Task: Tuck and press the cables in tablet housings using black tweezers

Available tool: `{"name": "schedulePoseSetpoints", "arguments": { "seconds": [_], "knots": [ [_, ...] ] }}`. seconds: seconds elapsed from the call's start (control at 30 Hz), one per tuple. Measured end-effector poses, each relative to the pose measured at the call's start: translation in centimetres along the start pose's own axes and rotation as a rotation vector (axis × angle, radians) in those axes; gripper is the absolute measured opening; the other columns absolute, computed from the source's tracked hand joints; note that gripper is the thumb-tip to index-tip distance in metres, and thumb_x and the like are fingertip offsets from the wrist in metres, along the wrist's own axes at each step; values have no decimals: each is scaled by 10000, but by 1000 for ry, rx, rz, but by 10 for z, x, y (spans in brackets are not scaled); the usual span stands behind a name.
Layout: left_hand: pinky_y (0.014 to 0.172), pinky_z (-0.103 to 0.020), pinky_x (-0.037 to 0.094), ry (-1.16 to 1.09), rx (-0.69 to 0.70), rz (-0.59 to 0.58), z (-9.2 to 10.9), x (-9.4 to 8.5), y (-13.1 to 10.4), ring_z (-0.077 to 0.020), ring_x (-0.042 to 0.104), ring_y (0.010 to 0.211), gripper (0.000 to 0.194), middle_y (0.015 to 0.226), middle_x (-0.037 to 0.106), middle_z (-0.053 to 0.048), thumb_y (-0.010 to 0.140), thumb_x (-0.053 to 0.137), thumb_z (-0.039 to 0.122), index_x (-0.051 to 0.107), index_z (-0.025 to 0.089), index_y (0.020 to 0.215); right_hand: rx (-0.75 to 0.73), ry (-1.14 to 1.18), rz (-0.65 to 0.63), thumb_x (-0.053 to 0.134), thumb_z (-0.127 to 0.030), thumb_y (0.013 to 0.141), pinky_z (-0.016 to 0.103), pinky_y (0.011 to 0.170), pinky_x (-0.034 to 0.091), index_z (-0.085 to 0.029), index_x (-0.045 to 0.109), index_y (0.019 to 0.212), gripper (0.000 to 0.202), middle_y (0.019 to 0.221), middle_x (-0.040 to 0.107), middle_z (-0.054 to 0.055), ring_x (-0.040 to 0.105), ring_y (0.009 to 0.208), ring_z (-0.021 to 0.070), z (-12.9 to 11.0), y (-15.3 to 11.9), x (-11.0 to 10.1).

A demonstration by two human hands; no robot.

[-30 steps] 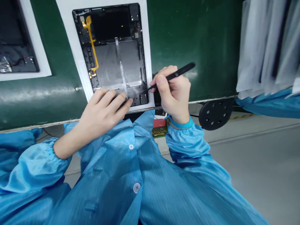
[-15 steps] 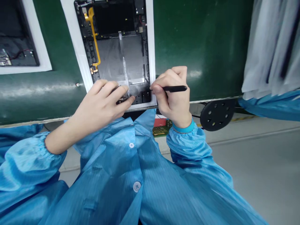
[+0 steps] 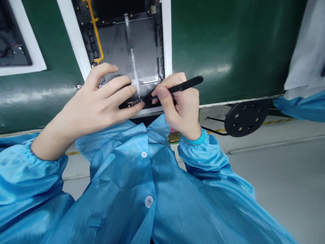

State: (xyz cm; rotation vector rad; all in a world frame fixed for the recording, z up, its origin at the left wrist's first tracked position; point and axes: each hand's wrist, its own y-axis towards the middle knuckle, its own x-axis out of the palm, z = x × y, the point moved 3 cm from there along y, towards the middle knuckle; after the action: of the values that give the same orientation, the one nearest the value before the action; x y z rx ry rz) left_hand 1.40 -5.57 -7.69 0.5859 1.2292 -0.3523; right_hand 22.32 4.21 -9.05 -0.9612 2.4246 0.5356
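Observation:
An opened tablet (image 3: 144,47) lies on a white mat, showing a dark battery area, a yellow flex cable (image 3: 98,37) and a long pale ribbon cable (image 3: 133,62) down its middle. My left hand (image 3: 101,98) spreads its fingers over the tablet's lower left, holding nothing. Its fingertips are at a small circuit board (image 3: 133,103) by the ribbon's lower end. Between thumb and fingers of my right hand (image 3: 181,105) is a slim black spudger (image 3: 186,84). It slants down left, its tip close to the ribbon's end; whether it touches is unclear.
Another opened tablet (image 3: 15,54) lies on a white mat at the left. The table (image 3: 215,40) has a green surface, with pale hanging sheets (image 3: 304,57) at its right. A round black stool seat (image 3: 247,118) with holes stands below the front edge.
My right hand has brought the spudger from the tablet's right edge leftward to the ribbon's lower end. The left fingers have spread wider. The view has shifted, so the tablet sits higher.

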Motion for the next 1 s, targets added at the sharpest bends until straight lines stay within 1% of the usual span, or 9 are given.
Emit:
{"name": "schedulePoseSetpoints", "arguments": {
  "seconds": [0.13, 0.23, 0.33, 0.47, 0.57, 0.7, 0.77, 0.87, 1.0],
  "knots": [
    [1156, -733, 555, -64, 30, -61, -3, -4, 8, -281, 772, 1199, 276, 1227, 739, -77, 1152, 499, 182, 737, 201, 1290, 36, 9, -15, 428, -526, 1183, 522, 1037, 631, -276, 667, 1015, 385, 962, 738, 18, 753, 941, 220, 1, -1, 0],
    [1228, -785, 451, -227, -73, -140, -7, -6, 11, -300, 739, 1268, 269, 1264, 747, -77, 1166, 521, 240, 768, 210, 1269, 52, -15, -32, 381, -557, 1183, 531, 1045, 619, -288, 661, 1004, 428, 923, 737, 25, 750, 985, 238, 0, 0, 1],
    [1280, -791, 363, -342, -164, -177, -12, -4, 10, -341, 690, 1352, 301, 1335, 730, -101, 1166, 571, 371, 785, 233, 1327, 57, -32, -58, 364, -572, 1176, 529, 1048, 601, -293, 642, 970, 444, 842, 722, 36, 732, 974, 253, 0, 3, 1],
    [1227, -762, 385, -279, -105, -141, -19, 2, 6, -397, 596, 1422, 390, 1422, 678, -130, 1154, 578, 505, 805, 267, 1361, 51, -38, -63, 357, -552, 1178, 513, 1028, 592, -306, 642, 984, 424, 833, 716, 34, 725, 978, 260, 1, 4, 1],
    [1231, -717, 388, -266, -87, -117, -24, 4, 5, -381, 556, 1439, 354, 1425, 667, -128, 1141, 603, 496, 830, 296, 1325, 21, -24, -2, 408, -508, 1178, 493, 994, 594, -318, 653, 985, 365, 819, 719, 20, 731, 960, 254, 0, 3, -1],
    [1153, -714, 469, -184, -78, -85, -22, 0, 6, -401, 550, 1475, 295, 1432, 662, -135, 1129, 618, 458, 820, 387, 1333, -10, -30, 18, 492, -429, 1168, 468, 941, 584, -323, 660, 970, 280, 806, 738, 3, 731, 940, 241, -2, 3, -2],
    [1111, -760, 488, -160, -85, -87, -21, -1, 7, -456, 507, 1533, 304, 1540, 612, -155, 1123, 611, 463, 819, 390, 1332, -13, -52, 7, 481, -439, 1169, 471, 926, 585, -327, 656, 973, 287, 796, 740, 5, 733, 943, 245, -1, 4, -1],
    [1112, -828, 467, -151, -86, -70, -19, -2, 6, -535, 381, 1629, 302, 1742, 447, -134, 1098, 649, 467, 822, 360, 1320, -14, -54, 5, 475, -459, 1160, 487, 925, 585, -335, 647, 968, 286, 780, 733, 11, 730, 924, 261, -1, 4, -1],
    [1170, -840, 431, -191, -96, -79, -21, -1, 5, -550, 282, 1683, 279, 1834, 314, -62, 1097, 663, 455, 828, 357, 1298, -18, -43, 2, 471, -456, 1153, 492, 921, 571, -339, 636, 967, 275, 791, 729, 19, 724, 916, 278, -1, 4, 0]
  ]
}}
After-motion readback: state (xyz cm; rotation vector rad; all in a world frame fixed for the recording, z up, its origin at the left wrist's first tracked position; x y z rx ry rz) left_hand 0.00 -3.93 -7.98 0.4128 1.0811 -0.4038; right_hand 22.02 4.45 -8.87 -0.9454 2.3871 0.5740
